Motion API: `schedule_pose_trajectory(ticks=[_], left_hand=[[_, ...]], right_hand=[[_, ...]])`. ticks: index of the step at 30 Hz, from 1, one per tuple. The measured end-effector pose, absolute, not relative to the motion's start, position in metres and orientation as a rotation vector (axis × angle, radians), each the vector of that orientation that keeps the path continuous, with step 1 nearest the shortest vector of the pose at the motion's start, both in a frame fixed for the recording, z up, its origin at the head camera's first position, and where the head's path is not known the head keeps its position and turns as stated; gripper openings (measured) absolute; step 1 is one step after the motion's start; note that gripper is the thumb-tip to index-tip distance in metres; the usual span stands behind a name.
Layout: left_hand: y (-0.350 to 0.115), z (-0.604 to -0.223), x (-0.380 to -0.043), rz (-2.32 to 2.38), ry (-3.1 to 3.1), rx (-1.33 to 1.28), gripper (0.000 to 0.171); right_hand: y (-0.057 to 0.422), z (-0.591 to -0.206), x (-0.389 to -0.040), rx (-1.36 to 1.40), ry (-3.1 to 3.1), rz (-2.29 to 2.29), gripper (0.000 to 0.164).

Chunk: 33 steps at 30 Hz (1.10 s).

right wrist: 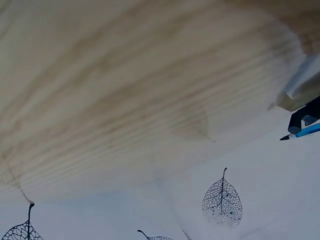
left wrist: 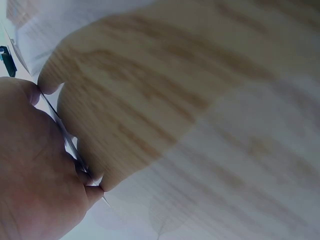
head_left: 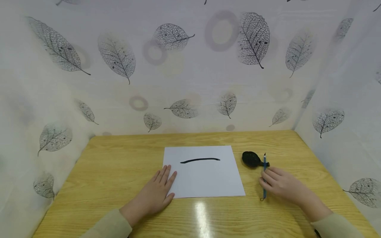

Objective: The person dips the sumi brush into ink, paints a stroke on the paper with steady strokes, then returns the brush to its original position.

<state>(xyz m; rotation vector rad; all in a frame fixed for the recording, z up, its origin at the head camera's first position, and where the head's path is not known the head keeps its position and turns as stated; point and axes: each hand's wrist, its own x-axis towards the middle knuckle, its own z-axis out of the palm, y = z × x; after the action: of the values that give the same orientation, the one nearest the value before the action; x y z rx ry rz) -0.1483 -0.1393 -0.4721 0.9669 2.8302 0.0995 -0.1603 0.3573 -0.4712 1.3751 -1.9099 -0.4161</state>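
Observation:
A sheet of white paper (head_left: pixel 208 181) lies on the table, with one black brush stroke (head_left: pixel 200 160) across its upper part. My left hand (head_left: pixel 157 191) rests flat on the paper's left edge, fingers straight and slightly spread. On the right, my right hand (head_left: pixel 279 185) pinches the shaft of a blue writing brush (head_left: pixel 264 191); its dark tip points away from me and a hanging loop is at the near end. The brush crosses over the stubby handle of a black ink dish (head_left: pixel 251 159). In the right wrist view the brush tip (right wrist: pixel 286 137) shows beside the dark handle (right wrist: pixel 304 117).
The wood-grain table (head_left: pixel 125 155) has bare surface left of the paper and in front of it. A pale curtain (head_left: pixel 190 72) with leaf prints stands behind and at both sides. Light reflects off the table's near edge.

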Motion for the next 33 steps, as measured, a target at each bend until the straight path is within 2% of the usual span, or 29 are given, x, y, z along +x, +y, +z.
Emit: schedule_pose_trajectory(ticks=[7, 18, 27, 33], left_hand=[[-0.143, -0.485, -0.151, 0.084, 2.876, 1.001, 0.071], [-0.138, -0.466, -0.147, 0.078, 2.823, 0.935, 0.071], [-0.137, -0.471, -0.149, 0.081, 2.845, 0.984, 0.071], [-0.136, -0.467, -0.149, 0.045, 2.849, 0.963, 0.071]], right_hand=[[0.354, -0.473, -0.162, 1.402, -1.905, -0.456, 0.056], [0.353, -0.476, -0.162, 1.413, -1.917, -0.442, 0.055], [0.352, -0.478, -0.162, 1.422, -1.941, -0.405, 0.051], [0.354, -0.479, -0.161, 1.421, -1.973, -0.430, 0.055]])
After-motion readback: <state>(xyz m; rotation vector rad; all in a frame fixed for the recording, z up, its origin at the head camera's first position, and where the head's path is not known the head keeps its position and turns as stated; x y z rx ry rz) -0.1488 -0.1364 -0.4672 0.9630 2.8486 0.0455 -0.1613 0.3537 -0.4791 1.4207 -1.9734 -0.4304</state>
